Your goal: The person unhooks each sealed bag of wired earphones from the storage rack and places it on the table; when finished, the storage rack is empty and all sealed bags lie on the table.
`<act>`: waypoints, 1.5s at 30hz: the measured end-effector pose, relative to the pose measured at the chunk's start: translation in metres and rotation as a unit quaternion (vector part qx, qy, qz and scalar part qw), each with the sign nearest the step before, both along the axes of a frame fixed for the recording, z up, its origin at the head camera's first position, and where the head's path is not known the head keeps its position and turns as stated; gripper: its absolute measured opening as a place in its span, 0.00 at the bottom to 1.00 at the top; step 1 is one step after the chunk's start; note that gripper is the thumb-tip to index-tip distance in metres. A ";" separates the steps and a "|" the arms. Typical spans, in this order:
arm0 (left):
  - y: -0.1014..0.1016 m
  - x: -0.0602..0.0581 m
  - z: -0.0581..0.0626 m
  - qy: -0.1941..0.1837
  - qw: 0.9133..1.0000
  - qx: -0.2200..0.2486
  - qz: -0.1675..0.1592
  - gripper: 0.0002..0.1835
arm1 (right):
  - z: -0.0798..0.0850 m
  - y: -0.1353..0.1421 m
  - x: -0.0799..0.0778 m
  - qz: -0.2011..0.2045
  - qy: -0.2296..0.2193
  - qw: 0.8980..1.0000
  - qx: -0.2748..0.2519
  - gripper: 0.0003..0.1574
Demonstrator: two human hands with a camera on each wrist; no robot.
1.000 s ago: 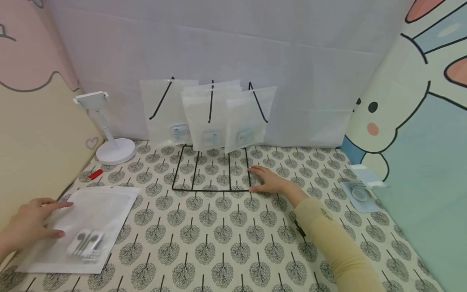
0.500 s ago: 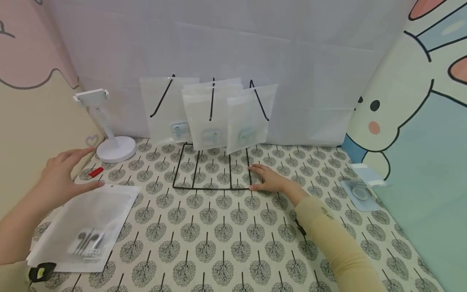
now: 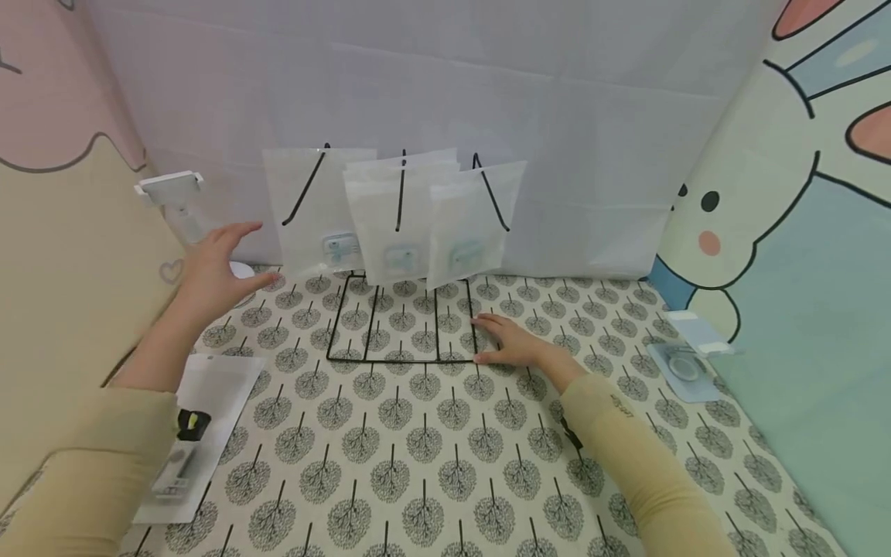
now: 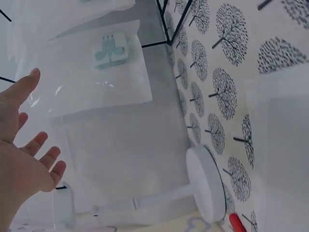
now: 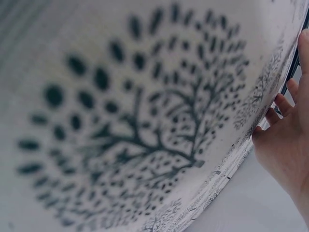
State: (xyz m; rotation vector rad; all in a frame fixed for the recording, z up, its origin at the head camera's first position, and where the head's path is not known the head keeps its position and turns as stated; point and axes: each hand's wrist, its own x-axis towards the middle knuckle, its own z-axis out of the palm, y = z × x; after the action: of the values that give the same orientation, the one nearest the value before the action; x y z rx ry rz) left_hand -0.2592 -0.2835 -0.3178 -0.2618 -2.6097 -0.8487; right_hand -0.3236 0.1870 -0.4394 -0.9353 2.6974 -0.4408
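Wearer, both arms: long sleeves, pale yellow-beige, plain soft-looking fabric. Left sleeve (image 3: 83,495): broad cuff (image 3: 132,414), seam line below it, light creasing. Compact black fitting (image 3: 193,425) at inner side of this cuff, blocky outline, small yellow-green patch on it; finer detail too small to make out. Right sleeve (image 3: 647,472): same colour, close-fitting, shallow wrinkles along forearm. Small dark lettering (image 3: 622,407) near its cuff, not legible. Narrow black piece (image 3: 571,435) at sleeve's edge, mostly hidden. Left hand (image 3: 211,272) and right hand (image 3: 513,343): both bare.
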 end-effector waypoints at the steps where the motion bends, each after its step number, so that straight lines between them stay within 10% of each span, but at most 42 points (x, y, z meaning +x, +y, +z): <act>1: 0.004 -0.007 0.000 0.005 1.000 0.009 0.003 0.42 | 0.000 0.000 0.000 0.000 0.001 1.000 0.000 0.54; 18: 0.028 -0.068 -0.015 -0.003 0.985 0.172 0.029 0.32 | -0.005 0.001 -0.003 -0.002 -0.002 1.000 0.001 0.53; 45: 0.040 -0.066 -0.036 0.126 0.977 0.171 0.034 0.19 | -0.001 0.004 0.002 -0.007 -0.006 1.000 -0.004 0.53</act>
State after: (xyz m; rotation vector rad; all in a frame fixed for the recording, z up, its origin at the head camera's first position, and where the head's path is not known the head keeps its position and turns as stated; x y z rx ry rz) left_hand -0.3247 -0.2431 -0.3536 -0.1699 -2.1840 -1.1410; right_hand -0.3217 0.1909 -0.4409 -0.9131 2.6950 -0.4600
